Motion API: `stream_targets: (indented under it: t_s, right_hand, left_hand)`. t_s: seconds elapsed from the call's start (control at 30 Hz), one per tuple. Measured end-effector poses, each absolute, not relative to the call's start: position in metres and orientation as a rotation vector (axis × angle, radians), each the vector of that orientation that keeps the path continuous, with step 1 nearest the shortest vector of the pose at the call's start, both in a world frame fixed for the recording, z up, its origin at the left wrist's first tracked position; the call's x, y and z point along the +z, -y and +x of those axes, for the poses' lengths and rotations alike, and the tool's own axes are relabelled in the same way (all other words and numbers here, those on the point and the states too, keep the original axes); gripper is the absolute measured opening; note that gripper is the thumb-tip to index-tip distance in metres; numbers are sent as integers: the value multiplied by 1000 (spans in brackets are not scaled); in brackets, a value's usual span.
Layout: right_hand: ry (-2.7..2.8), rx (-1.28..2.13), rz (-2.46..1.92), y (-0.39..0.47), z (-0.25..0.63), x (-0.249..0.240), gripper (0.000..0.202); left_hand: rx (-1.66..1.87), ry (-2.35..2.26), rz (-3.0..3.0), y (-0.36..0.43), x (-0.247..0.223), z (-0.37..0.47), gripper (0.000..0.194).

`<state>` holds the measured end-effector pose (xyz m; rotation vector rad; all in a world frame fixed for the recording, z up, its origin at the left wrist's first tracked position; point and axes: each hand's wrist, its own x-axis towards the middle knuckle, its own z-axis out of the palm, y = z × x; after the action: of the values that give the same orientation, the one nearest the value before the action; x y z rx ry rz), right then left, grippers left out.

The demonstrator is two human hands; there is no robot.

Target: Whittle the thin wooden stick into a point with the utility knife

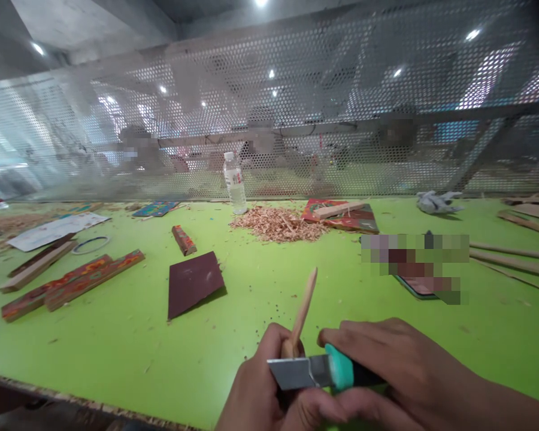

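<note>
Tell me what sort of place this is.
Probably a woodworking workshop: wood shavings heaped on the green tabletop, what looks like sandpaper, and a utility knife in the right hand.

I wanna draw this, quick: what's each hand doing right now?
Left hand: closed, holding the wooden stick.
Right hand: closed, holding the knife by its handle.

Far reach is bounded by grey perforated metal screen (pixel 323 78). Centre-back is blocked by heaped tan wood shavings (pixel 276 225) and upright clear plastic bottle (pixel 236 188). Lane is left over bright green tabletop (pixel 256 269) between dark maroon sandpaper sheet (pixel 195 284) and flat green-edged slab (pixel 417 288); near end is obstructed by pale tapered wooden stick (pixel 303 308) and teal-collared steel-bladed knife (pixel 340 366).
</note>
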<state>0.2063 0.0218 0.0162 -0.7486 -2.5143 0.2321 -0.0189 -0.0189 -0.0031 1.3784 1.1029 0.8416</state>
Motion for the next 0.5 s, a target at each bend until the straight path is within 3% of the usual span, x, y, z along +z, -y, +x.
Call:
stream_targets:
  t_s: [0.17, 0.5]
  right_hand:
    - [2529, 174, -750, -22, 205, 17, 61]
    - [2429, -101, -754, -16, 200, 21, 61]
  left_hand:
    - [810, -1128, 1421, 20, -1, -18, 78]
    - [838, -1288, 1452, 24, -3, -14, 51]
